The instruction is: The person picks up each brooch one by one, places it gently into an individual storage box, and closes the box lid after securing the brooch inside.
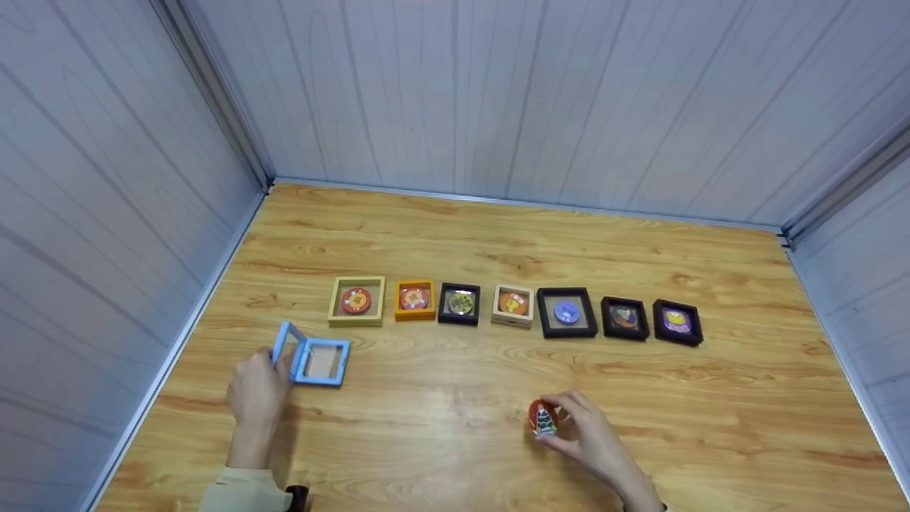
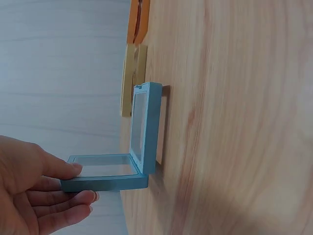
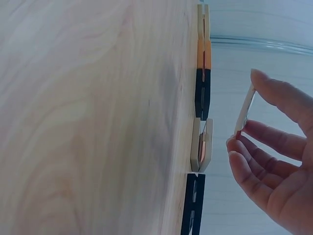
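Note:
My left hand (image 1: pixel 257 387) pinches one raised half of a light blue hinged display frame (image 1: pixel 340 364) between thumb and fingers. The other half lies flat on the table, with a clear film window in it. In the left wrist view the blue frame (image 2: pixel 152 129) stands opened at roughly a right angle. My right hand (image 1: pixel 586 434) holds a round red fridge-magnet-like disc (image 1: pixel 542 418) with a dark tree-like picture by its edges, above the table. The right wrist view shows this disc (image 3: pixel 245 111) edge-on between thumb and fingertips.
A row of small square frames with round discs inside crosses the table: a yellow-green frame (image 1: pixel 357 321), an orange frame (image 1: pixel 414 315), a cream frame (image 1: pixel 512 321), and several black frames, among them a larger one (image 1: pixel 567 332). White panels (image 1: pixel 455 99) enclose the wooden table (image 1: pixel 426 441).

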The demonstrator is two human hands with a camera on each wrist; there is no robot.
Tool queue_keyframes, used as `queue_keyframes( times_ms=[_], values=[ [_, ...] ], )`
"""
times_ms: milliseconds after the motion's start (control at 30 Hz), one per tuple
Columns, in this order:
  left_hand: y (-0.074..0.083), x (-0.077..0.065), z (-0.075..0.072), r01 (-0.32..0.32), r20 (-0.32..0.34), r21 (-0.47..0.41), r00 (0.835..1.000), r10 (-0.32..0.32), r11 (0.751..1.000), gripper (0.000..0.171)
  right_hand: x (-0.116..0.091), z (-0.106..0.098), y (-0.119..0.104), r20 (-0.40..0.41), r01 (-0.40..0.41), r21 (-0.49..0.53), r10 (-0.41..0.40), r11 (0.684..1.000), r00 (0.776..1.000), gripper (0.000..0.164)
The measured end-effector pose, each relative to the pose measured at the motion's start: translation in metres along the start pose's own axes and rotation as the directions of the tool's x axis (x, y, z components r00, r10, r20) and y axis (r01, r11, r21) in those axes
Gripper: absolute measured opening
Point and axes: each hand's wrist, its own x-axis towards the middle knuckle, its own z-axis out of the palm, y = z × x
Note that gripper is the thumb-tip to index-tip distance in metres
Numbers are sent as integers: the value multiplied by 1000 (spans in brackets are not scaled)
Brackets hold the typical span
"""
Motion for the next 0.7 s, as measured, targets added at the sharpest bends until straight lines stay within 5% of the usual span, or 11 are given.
queue_keyframes(
  times_ms=[333,700],
  values=[
    [27,-21,18,-134,18,-54,991,135,989,18,3,3,5,-22,76,34,-75,997,997,47],
    [68,-38,44,-302,37,-104,951,307,948,12,12,3,3,51,40,35,-42,999,998,48]
  ],
)
